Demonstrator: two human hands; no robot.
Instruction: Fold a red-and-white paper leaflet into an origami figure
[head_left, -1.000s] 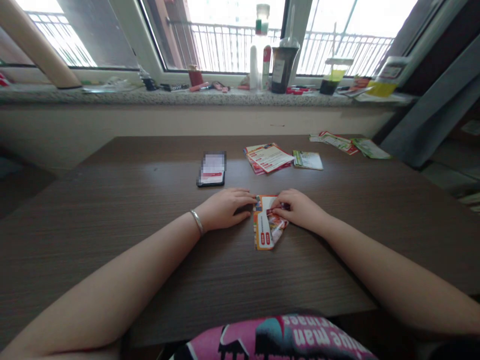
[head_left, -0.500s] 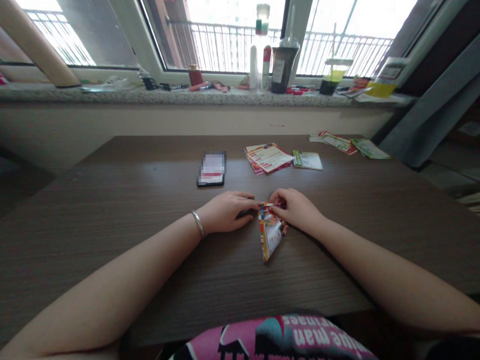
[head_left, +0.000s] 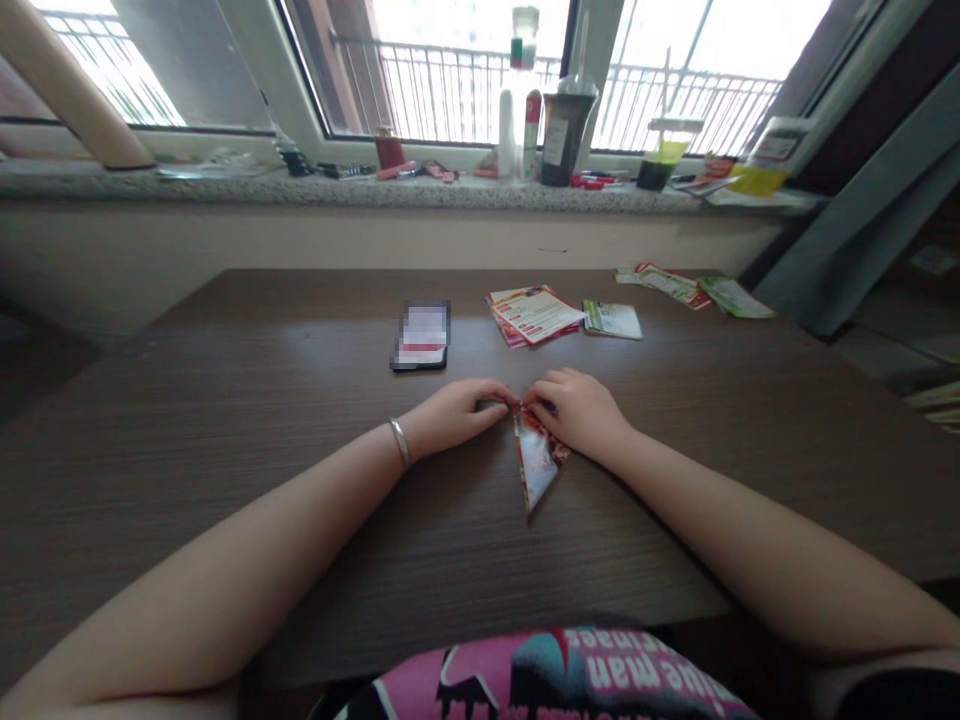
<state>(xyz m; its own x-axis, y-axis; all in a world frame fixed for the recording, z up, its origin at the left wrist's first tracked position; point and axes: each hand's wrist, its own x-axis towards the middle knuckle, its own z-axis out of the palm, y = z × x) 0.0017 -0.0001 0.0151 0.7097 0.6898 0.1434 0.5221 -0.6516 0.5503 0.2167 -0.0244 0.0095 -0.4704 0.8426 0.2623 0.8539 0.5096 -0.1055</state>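
A folded piece of printed paper point(head_left: 538, 462), narrowing to a point toward me, lies on the brown table point(head_left: 300, 540). At its upper left corner, the fingertips of my left hand point(head_left: 469, 412) are pinched together on the paper; a silver bangle circles that wrist. My right hand point(head_left: 576, 410) grips the top edge from the right, its fingers curled and covering part of the paper. The fingertips of both hands almost meet at the top corner.
Beyond my hands lie a phone point(head_left: 421, 336) with a blurred screen, a stack of printed leaflets point(head_left: 536, 314) and a small green-white packet point(head_left: 613, 320). More leaflets point(head_left: 671, 286) are at the back right. Cups and bottles stand on the windowsill point(head_left: 450, 195).
My right hand has shifted left toward my left hand. My left fingers have closed onto the paper's corner. The paper's colourful left strip now shows narrower.
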